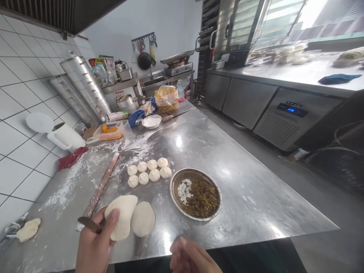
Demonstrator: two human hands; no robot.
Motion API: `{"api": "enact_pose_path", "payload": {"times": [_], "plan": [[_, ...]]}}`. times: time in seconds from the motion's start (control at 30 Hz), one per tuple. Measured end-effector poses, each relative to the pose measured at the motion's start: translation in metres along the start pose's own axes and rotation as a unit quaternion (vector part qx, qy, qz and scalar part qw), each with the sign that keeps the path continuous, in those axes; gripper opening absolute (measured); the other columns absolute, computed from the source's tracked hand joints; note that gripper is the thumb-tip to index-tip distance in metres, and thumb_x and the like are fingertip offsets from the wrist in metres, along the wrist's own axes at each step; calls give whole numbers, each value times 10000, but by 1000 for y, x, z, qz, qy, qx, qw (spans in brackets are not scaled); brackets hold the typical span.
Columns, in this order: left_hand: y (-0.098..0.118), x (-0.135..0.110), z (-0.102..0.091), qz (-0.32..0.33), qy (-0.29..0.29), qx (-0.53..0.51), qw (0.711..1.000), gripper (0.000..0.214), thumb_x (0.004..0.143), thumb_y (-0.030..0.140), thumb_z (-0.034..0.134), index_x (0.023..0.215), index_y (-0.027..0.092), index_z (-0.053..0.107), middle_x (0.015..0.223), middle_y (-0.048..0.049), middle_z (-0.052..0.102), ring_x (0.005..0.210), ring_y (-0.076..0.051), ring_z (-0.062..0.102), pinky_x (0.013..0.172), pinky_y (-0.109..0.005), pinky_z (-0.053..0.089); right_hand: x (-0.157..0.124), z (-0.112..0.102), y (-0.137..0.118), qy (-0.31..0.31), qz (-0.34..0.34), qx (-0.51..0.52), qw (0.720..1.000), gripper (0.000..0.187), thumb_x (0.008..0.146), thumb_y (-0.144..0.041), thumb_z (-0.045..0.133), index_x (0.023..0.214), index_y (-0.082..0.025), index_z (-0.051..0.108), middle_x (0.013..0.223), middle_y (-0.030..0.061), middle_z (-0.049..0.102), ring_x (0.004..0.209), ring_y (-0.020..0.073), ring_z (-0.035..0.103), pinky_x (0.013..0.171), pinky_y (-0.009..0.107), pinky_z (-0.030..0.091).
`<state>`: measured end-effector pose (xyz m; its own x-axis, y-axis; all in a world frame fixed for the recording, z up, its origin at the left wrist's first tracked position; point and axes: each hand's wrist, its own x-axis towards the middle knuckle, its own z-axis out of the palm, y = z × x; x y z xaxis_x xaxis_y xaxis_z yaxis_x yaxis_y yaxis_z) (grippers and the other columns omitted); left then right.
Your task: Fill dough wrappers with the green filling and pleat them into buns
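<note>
My left hand (95,235) is closed on a thin dough wrapper (123,218), with the thumb across its face. A dark brown handle (88,224) sticks out between that hand's fingers; the rest of that tool is hidden. Flat on the steel just right of it lies a second round wrapper (143,219). My right hand (192,256), slightly blurred at the lower edge, has its fingers drawn together with nothing visible in them. Beyond it stands a metal bowl (174,197) of chopped brownish-green filling (202,197). Two rows of pleated filled buns (149,172) sit behind the wrappers.
A floured rolling pin (101,185) lies left of the buns. Dough scraps (28,230) rest at the far left. Toward the back are a plastic tub (112,130), a flour bowl (151,121) and bags (166,99). The table's right edge (270,167) borders the floor.
</note>
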<state>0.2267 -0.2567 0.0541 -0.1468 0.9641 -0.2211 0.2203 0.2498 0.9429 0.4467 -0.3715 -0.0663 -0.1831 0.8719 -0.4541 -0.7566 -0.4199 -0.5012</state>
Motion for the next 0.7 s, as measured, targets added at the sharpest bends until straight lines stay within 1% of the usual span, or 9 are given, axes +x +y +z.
{"api": "enact_pose_path", "payload": {"times": [0.07, 0.13, 0.17, 0.23, 0.33, 0.47, 0.53, 0.63, 0.7], "plan": [[3, -16, 14, -53, -75, -24, 996, 765, 703, 725, 784, 1233, 176, 724, 855, -66, 770, 647, -221, 691, 498, -265, 513, -3, 9, -9, -36, -6, 22, 999, 554, 828, -690, 737, 987, -160, 768, 874, 93, 784, 777, 203, 733, 675, 281, 492], [-1, -33, 34, -86, -158, -18, 984, 728, 716, 723, 770, 1211, 191, 731, 821, -70, 761, 606, -212, 676, 492, -277, 513, -9, 21, -21, -99, -8, 60, 993, 652, 836, -743, 682, 1145, -174, 759, 1102, 130, 789, 1014, 269, 734, 891, 373, 525], [-5, -41, 44, -81, -193, 0, 978, 692, 729, 720, 756, 1188, 201, 740, 803, -69, 758, 613, -216, 681, 509, -283, 524, -12, 27, -26, -137, -5, 79, 987, 731, 837, -790, 632, 1224, -179, 738, 1190, 141, 770, 1106, 295, 711, 983, 410, 498], [-16, -53, 62, -24, -236, 64, 969, 592, 743, 682, 744, 1128, 231, 758, 785, -56, 757, 663, -226, 704, 581, -291, 559, -20, 37, -35, -186, 5, 97, 978, 813, 833, -847, 563, 1262, -177, 727, 1210, 144, 763, 1171, 306, 689, 1066, 414, 448], [-32, -59, 74, 73, -262, 180, 945, 489, 782, 580, 729, 1174, 287, 747, 855, -26, 782, 731, -216, 726, 693, -276, 589, -31, 38, -40, -173, -12, 68, 983, 697, 839, -738, 675, 1203, -149, 752, 1096, 139, 777, 1064, 274, 721, 1012, 359, 464], [-37, -47, 70, 129, -337, 266, 894, 465, 908, 511, 626, 1331, 326, 675, 1073, -44, 795, 875, -223, 759, 772, -284, 614, -39, 25, -37, -122, -45, -10, 991, 592, 763, -605, 839, 1120, -139, 763, 945, 94, 750, 792, 185, 689, 777, 282, 468], [-35, -40, 69, 183, -333, 313, 871, 405, 938, 493, 600, 1297, 330, 695, 1158, -59, 772, 967, -239, 756, 836, -318, 623, -42, 16, -35, -97, -54, -60, 992, 568, 754, -614, 844, 1051, -138, 759, 869, 73, 731, 730, 166, 657, 707, 269, 448], [-26, -32, 74, 282, -237, 360, 857, 373, 974, 497, 542, 1248, 304, 705, 1221, -78, 731, 1087, -267, 725, 864, -357, 629, -51, 2, -36, -55, -56, -91, 993, 559, 772, -653, 804, 1011, -155, 718, 834, 74, 732, 740, 206, 677, 701, 303, 475], [-17, -29, 82, 318, -214, 375, 844, 390, 1014, 471, 478, 1314, 302, 662, 1260, -77, 703, 1145, -255, 700, 872, -344, 620, -62, -8, -40, -12, -65, -85, 994, 530, 784, -629, 799, 1041, -177, 700, 894, 80, 748, 799, 231, 694, 737, 329, 499]]}}
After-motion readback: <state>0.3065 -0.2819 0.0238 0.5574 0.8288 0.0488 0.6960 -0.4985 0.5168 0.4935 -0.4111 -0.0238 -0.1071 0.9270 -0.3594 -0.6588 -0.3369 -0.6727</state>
